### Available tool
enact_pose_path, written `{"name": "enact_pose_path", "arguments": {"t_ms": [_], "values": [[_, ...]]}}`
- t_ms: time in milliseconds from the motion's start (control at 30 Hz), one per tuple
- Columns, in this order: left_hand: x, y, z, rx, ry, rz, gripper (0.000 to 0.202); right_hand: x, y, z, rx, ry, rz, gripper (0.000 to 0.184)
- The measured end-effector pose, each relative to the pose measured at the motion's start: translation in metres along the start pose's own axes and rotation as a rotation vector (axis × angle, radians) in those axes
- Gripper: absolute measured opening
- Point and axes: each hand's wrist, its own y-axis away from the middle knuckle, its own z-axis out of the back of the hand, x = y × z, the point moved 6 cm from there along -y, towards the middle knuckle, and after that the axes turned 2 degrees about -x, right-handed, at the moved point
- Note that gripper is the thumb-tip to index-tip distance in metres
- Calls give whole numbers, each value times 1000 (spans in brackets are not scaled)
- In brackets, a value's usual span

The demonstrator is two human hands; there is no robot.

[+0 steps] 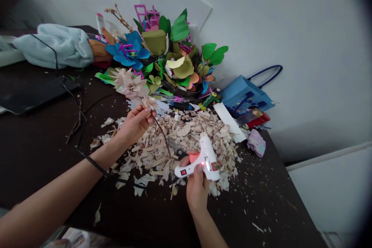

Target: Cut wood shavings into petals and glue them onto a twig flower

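Observation:
My left hand (pixel 140 121) pinches a thin brown stem (pixel 163 136) just under a small pale flower (pixel 150 103); the stem slants down to the right. In my right hand (pixel 198 186) is a white hot glue gun (pixel 205 157) with an orange trigger, its nozzle pointing up and a red light glowing on its side. Below both hands spreads a pile of dry beige petals and flakes (pixel 162 147). Partly hidden behind the glue gun lie dark-handled scissors (pixel 178 149). Larger pale pink flowers (pixel 130 83) rest just beyond my left hand.
Colourful craft flowers (pixel 180 62) are heaped against the wall. A blue bag (pixel 245 95), a white strip (pixel 229 122) and crumpled purple paper (pixel 256 143) are on the right. On the left are a light blue cloth (pixel 58 46), a black flat object (pixel 37 95) and a black cord (pixel 94 162) crossing my left forearm.

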Motion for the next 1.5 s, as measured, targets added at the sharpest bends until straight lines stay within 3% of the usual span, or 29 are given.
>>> {"name": "enact_pose_path", "arguments": {"t_ms": [500, 767, 933, 1033, 1167, 1333, 1500], "values": [[-4, 2, -6, 63, 109, 87, 14, -7, 3, 2, 6, -3, -66, 38], [-10, 1, -2, -47, 108, 176, 22, -11, 3, -5, 13, 50, -100, 37], [-24, -10, -3, -77, 182, 180, 29, -14, -6, -32, 182, 119, -207, 37], [-32, -17, -3, -67, 205, 171, 31, -14, -14, -53, 304, 180, -180, 30], [-43, -24, -6, -48, 240, 147, 36, -11, -30, -74, 339, 252, -116, 27], [-70, -33, -24, -2, 358, 56, 43, -13, -49, -105, 419, 348, -112, 26], [-91, -40, -49, 76, 438, 26, 44, -29, -62, -147, 472, 399, -115, 27]]}}
